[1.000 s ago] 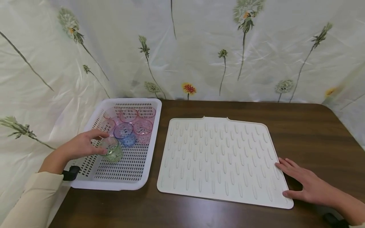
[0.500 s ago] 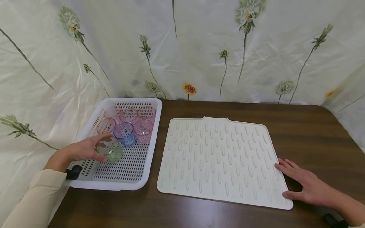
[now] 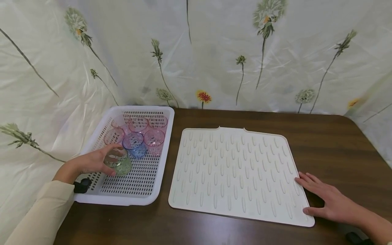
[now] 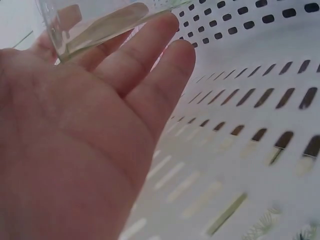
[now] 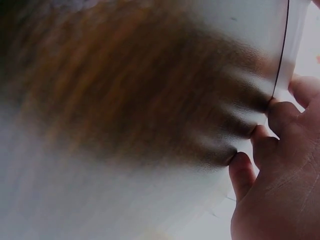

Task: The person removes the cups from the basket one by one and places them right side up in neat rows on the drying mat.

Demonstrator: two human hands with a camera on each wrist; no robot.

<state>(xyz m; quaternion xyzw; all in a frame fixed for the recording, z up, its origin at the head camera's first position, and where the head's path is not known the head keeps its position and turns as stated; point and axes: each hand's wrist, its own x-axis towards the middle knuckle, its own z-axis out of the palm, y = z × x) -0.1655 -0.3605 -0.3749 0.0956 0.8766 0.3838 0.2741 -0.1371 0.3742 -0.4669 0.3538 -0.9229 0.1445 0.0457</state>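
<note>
A clear green glass [image 3: 124, 166] stands in the white perforated basket [image 3: 157, 185], in front of the other glasses. My left hand [image 3: 92, 161] curves round its left side, fingers at the back and thumb at the near side. In the left wrist view, the glass wall [image 4: 75, 37] lies against several fingers; its base is out of sight there. My right hand [image 3: 332, 202] rests at the right edge of a white ridged mat [image 3: 235, 170], its thumb on the mat's near corner. The right wrist view shows the fingertips [image 5: 242, 165] against a smooth tabletop.
Behind the green glass stand a blue glass [image 3: 137, 149] and several pink glasses [image 3: 154, 141], close together in the basket. Brown wooden table [image 3: 337, 146] surrounds the mat. A flower-printed curtain [image 3: 208, 54] hangs along the back and left.
My left hand has shifted slightly right and down round the green glass, its thumb moving from the rim to the near side. My right hand has kept its place on the mat.
</note>
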